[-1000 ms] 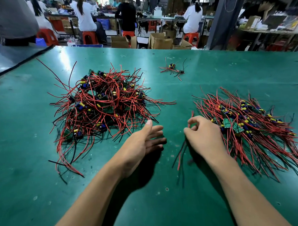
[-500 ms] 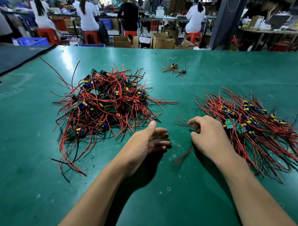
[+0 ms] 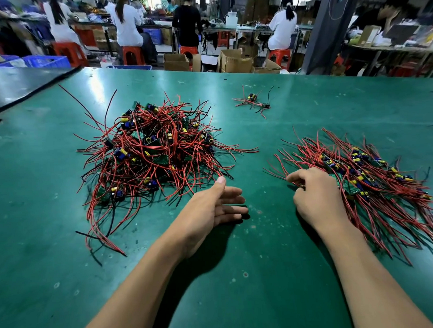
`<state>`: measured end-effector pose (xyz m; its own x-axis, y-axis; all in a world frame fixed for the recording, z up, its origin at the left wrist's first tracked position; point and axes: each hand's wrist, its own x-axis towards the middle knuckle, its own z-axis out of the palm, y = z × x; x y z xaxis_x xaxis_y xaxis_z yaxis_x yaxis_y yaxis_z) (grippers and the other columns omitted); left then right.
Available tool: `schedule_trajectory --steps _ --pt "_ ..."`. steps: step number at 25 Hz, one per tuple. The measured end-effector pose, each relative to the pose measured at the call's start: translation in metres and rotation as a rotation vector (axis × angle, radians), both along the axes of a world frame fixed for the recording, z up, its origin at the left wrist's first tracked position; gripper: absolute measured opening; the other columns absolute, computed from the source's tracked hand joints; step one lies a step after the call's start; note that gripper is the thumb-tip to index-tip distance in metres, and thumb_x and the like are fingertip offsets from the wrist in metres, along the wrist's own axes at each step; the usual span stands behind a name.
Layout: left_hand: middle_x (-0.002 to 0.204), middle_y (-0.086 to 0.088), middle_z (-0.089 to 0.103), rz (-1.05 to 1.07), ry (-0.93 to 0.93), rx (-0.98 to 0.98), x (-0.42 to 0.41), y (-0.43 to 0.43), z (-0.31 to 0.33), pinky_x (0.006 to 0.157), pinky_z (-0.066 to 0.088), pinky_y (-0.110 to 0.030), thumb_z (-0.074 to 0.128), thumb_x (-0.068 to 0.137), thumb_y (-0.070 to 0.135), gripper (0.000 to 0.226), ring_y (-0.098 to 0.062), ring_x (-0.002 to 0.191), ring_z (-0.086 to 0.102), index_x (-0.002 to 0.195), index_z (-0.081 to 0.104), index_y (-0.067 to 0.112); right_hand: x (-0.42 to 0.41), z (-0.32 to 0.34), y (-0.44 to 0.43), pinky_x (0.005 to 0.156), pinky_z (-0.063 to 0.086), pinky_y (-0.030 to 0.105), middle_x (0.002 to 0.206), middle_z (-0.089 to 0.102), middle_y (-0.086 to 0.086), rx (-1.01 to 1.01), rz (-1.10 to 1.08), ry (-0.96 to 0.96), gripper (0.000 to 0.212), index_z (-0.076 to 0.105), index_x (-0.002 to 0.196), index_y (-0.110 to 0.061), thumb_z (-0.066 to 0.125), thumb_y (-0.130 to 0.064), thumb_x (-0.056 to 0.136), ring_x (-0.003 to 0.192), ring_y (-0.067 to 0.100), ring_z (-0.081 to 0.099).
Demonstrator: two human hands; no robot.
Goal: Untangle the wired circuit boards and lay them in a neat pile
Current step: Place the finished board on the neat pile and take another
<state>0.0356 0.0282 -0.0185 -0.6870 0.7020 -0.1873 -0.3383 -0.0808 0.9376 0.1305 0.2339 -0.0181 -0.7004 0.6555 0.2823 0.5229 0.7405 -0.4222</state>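
My right hand [image 3: 314, 197] pinches wires [image 3: 278, 175] at the neat pile [image 3: 373, 180], left hand [image 3: 212, 205] spread; the bigger tangle [image 3: 149, 154] looks unsorted yet.

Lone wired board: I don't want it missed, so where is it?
In the head view, the lone wired board lies far across the table, beyond the gap between the tangled heap, left, and the neat pile, right.

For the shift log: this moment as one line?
left hand: open, beside tangled heap | right hand: fingers curled on wires at neat pile edge
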Motion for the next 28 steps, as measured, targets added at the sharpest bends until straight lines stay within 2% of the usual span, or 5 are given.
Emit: schedule_trajectory --steps 6,12,16,20,28 --pt "0.097 -0.02 0.073 0.005 -0.006 0.018 -0.001 0.001 -0.001 0.076 0.06 -0.034 0.038 0.103 0.038 0.049 -0.027 0.079 0.073 0.104 0.065 -0.002 -0.015 -0.004 -0.039 0.099 0.045 0.036 0.11 0.068 0.01 0.044 0.135 0.164 0.019 0.075 0.106 -0.007 0.064 -0.01 0.091 0.108 0.028 0.059" --pt "0.061 -0.01 0.06 0.266 0.103 0.063 0.001 0.001 -0.001 0.045 0.05 -0.024 0.047 0.103 0.022 0.037 -0.02 0.05 0.057 0.079 0.064 0.001 -0.059 -0.02 -0.074 0.093 0.038 0.021 0.11 0.061 0.01 -0.167 0.3 0.266 0.035 0.066 0.127 -0.009 0.067 -0.017 0.093 0.105 0.026 0.059" --pt "0.057 -0.005 0.059 0.25 0.133 0.04 0.004 0.0 -0.001 0.045 0.047 -0.022 0.049 0.102 0.019 0.032 -0.018 0.048 0.056 0.082 0.064 -0.001 -0.095 -0.021 -0.06 0.101 0.043 0.037 0.138 0.053 0.005 -0.093 0.238 0.013 0.045 0.053 0.143 -0.02 0.055 -0.033 0.1 0.124 0.027 0.054" --pt "0.057 -0.005 0.06 0.242 0.124 0.046 0.001 -0.002 -0.001 0.046 0.049 -0.022 0.05 0.101 0.017 0.03 -0.018 0.05 0.058 0.083 0.064 -0.002 -0.098 -0.018 -0.063 0.076 0.047 0.033 0.107 0.067 -0.003 -0.083 0.256 0.085 0.024 0.076 0.105 -0.028 0.062 -0.044 0.093 0.101 0.024 0.063" --pt "0.065 -0.016 0.06 0.218 0.227 -0.047 0.003 0.0 -0.007 0.044 0.05 -0.032 0.055 0.098 0.015 0.017 -0.031 0.049 0.061 0.086 0.057 0.003 -0.017 -0.003 -0.074 0.063 0.042 0.016 0.066 0.068 -0.011 -0.467 0.312 0.212 0.019 0.075 0.072 -0.021 0.073 -0.029 0.09 0.062 -0.003 0.056"
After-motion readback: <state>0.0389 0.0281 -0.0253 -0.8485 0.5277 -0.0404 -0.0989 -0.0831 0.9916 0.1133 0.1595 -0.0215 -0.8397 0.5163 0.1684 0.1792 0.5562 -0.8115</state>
